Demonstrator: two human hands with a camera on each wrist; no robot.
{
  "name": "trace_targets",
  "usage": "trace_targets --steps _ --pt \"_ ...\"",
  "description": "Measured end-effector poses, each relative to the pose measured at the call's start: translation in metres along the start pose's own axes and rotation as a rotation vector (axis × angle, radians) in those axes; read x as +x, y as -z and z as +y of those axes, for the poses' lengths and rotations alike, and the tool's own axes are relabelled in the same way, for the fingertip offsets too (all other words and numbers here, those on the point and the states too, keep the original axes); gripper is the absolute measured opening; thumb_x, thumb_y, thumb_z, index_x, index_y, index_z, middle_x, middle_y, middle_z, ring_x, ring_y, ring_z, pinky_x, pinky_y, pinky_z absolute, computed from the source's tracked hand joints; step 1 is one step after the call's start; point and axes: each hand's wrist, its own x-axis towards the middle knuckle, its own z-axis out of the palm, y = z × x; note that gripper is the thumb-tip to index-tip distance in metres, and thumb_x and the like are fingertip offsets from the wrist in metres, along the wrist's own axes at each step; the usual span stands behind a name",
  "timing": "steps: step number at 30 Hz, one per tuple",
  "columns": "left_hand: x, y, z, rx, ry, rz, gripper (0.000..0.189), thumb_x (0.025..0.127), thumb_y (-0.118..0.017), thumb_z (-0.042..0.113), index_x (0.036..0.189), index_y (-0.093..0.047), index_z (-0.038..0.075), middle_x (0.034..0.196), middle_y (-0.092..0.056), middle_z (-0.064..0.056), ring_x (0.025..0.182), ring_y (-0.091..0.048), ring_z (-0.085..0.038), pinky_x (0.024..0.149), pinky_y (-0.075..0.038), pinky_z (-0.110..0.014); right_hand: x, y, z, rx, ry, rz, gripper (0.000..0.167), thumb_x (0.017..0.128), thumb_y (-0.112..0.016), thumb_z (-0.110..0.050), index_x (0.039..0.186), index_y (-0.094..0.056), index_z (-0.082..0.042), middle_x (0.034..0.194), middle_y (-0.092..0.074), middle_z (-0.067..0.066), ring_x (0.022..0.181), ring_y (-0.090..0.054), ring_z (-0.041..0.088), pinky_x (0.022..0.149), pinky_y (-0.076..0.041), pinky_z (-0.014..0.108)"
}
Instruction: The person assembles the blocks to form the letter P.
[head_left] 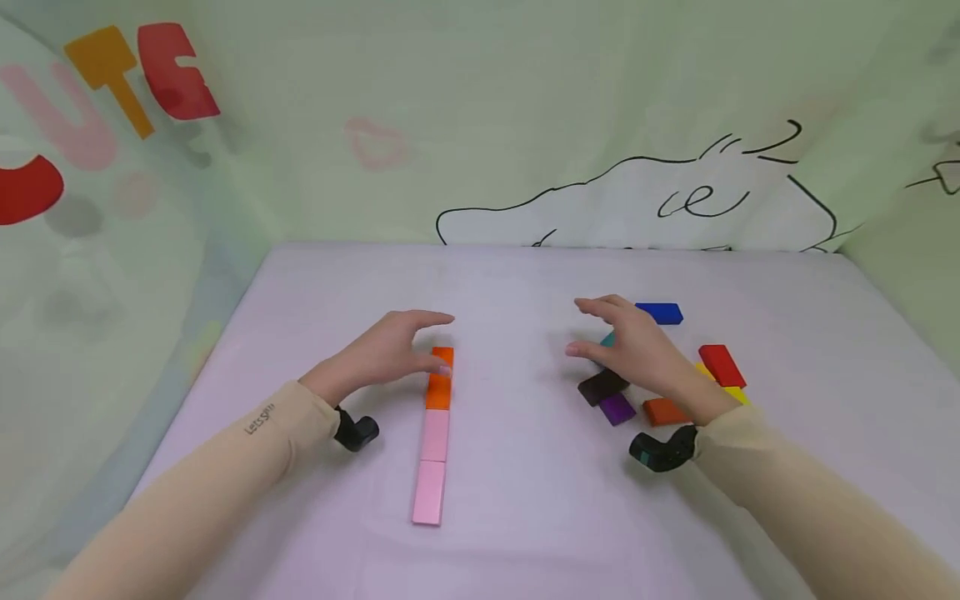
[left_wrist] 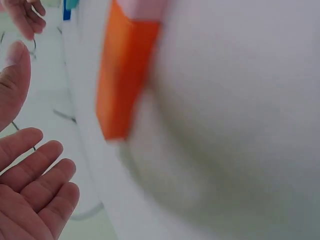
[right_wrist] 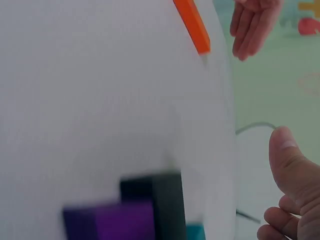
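Two orange blocks (head_left: 438,393) and two pink blocks (head_left: 435,435) lie end to end in a straight row on the table. Above the far orange end hovers my left hand (head_left: 384,350), thumb and fingers spread apart; the left wrist view shows its palm and loose fingers beside the orange block (left_wrist: 122,75), holding nothing. My right hand (head_left: 637,346) hangs over a loose group of blocks, its thumb and fingers apart and nothing between them. Below it are a black block (head_left: 602,387), a purple block (head_left: 617,408) and a partly hidden teal block (head_left: 607,339).
Beyond the right hand lies a blue block (head_left: 662,313). Right of it, a red block (head_left: 722,365) rests against yellow pieces (head_left: 737,394), and a red-orange block (head_left: 663,412) lies near the right wrist. A printed cloth (head_left: 525,167) hangs behind the pale table (head_left: 525,500).
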Motion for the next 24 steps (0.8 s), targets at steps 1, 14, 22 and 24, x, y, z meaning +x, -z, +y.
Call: trace_targets --steps 1,14,22,24 --pt "0.005 -0.002 0.007 0.001 -0.012 -0.013 0.075 0.087 -0.083 0.029 0.153 -0.049 0.014 0.157 -0.050 -0.007 0.150 -0.041 -0.029 0.124 -0.035 -0.048 -0.002 0.004 0.004 -0.007 -0.011 0.011 0.073 0.092 -0.077 -0.030 0.151 -0.046 0.000 0.151 -0.048 0.025 0.137 -0.048 0.048 0.109 -0.045 0.063" --pt "0.075 -0.063 0.089 0.261 -0.233 -0.250 0.066 0.087 -0.083 0.024 0.144 -0.056 0.004 0.133 -0.069 -0.009 0.123 -0.063 -0.019 0.108 -0.050 -0.029 0.001 -0.003 0.025 -0.100 -0.184 -0.035 0.075 0.094 -0.074 -0.038 0.148 -0.047 0.007 0.141 -0.057 0.032 0.135 -0.048 0.052 0.105 -0.048 0.065" --pt "0.072 -0.076 0.091 0.325 -0.155 -0.118 0.051 0.083 -0.087 0.033 0.120 -0.072 0.001 0.093 -0.073 -0.004 0.073 -0.052 -0.010 0.066 -0.045 -0.019 0.023 -0.019 0.002 -0.183 -0.194 -0.052 0.079 0.090 -0.076 -0.046 0.142 -0.054 0.009 0.128 -0.066 0.028 0.109 -0.062 0.038 0.088 -0.060 0.046" --pt "0.067 -0.076 0.090 0.315 -0.138 -0.094 0.041 0.083 -0.087 0.032 0.109 -0.076 0.002 0.087 -0.073 -0.004 0.068 -0.049 -0.008 0.060 -0.040 -0.018 0.025 -0.022 -0.001 -0.183 -0.203 -0.052 0.078 0.089 -0.076 -0.045 0.141 -0.055 0.008 0.126 -0.066 0.027 0.106 -0.061 0.036 0.084 -0.060 0.044"
